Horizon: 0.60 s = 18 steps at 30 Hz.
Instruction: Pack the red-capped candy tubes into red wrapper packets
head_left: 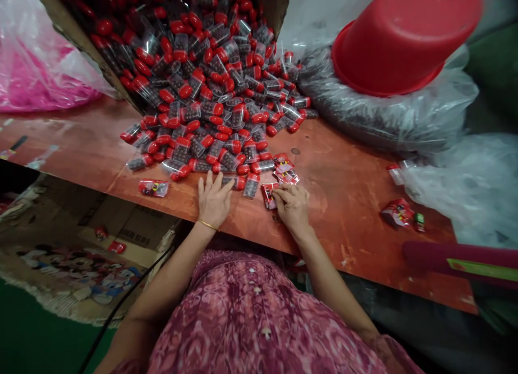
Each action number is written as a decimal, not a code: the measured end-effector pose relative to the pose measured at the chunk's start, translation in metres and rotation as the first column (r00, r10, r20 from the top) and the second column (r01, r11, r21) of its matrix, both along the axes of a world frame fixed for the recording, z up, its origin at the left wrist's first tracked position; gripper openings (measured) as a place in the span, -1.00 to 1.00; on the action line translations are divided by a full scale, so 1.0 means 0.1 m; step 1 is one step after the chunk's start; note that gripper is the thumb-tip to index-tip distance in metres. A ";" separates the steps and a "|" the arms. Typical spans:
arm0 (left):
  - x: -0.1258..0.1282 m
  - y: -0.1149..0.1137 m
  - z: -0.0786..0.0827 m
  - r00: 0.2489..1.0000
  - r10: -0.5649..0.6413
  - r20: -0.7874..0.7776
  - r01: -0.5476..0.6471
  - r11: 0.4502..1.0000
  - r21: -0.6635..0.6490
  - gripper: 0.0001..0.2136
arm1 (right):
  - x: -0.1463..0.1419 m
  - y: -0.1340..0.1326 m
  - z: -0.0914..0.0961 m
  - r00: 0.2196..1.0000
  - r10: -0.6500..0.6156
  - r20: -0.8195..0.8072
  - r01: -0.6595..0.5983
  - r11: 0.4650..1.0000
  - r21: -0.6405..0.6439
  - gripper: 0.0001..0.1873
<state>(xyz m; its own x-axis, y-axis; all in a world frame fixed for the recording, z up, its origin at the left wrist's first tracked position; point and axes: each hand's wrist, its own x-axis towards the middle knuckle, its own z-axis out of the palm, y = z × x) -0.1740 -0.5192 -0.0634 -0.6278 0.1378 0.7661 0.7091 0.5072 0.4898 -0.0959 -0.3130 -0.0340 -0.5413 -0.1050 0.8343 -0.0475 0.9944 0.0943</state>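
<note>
My left hand [214,200] lies with fingers spread at the near edge of the pile. Its fingertips reach a clear tube with a red cap [234,182] filled with small dark pieces. Thumb and fingers of my right hand [293,208] are pinched on a small red printed wrapper [267,196] lying at the table's front. Just beyond that hand are more red printed wrappers [286,170]. Between my hands lies another red-capped tube [251,186]. Further left, a tube wrapped in a red printed sleeve [154,188] rests by itself.
A tilted cardboard box [91,55] spills many red-capped tubes onto the reddish table [343,212]. Behind right, a red bucket [404,39] sits upside down on a plastic bag of dark pieces [376,115]. A magenta roll [437,258] crosses the right edge. Below left is an open carton [121,223].
</note>
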 end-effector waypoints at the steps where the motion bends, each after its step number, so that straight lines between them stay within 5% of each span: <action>1: 0.01 -0.01 -0.03 1.000 0.001 -0.011 -0.001 1.000 0.005 -0.70 | 0.02 0.00 0.00 1.000 -0.011 0.010 0.011 1.000 0.005 -0.75; 7: 0.20 0.07 -0.07 0.998 -0.032 -0.053 0.037 0.994 0.105 -0.66 | 0.07 0.10 -0.10 1.000 -0.028 -0.001 0.028 1.000 0.012 -0.76; 12: 0.45 0.32 0.08 0.962 -0.265 -0.066 0.272 0.953 0.133 -0.70 | 0.11 0.05 -0.06 0.991 -0.054 -0.121 0.057 0.998 0.021 -0.79; 15: 0.54 0.40 0.17 0.914 -0.401 0.057 0.359 0.869 0.341 -0.63 | 0.21 -0.10 0.01 0.987 -0.054 -0.153 0.055 0.999 -0.001 -0.78; 18: 0.54 0.40 0.24 0.793 -0.578 0.194 0.399 0.733 0.551 -0.72 | 0.27 -0.31 0.05 0.992 0.083 -0.093 -0.091 0.991 -0.096 -0.77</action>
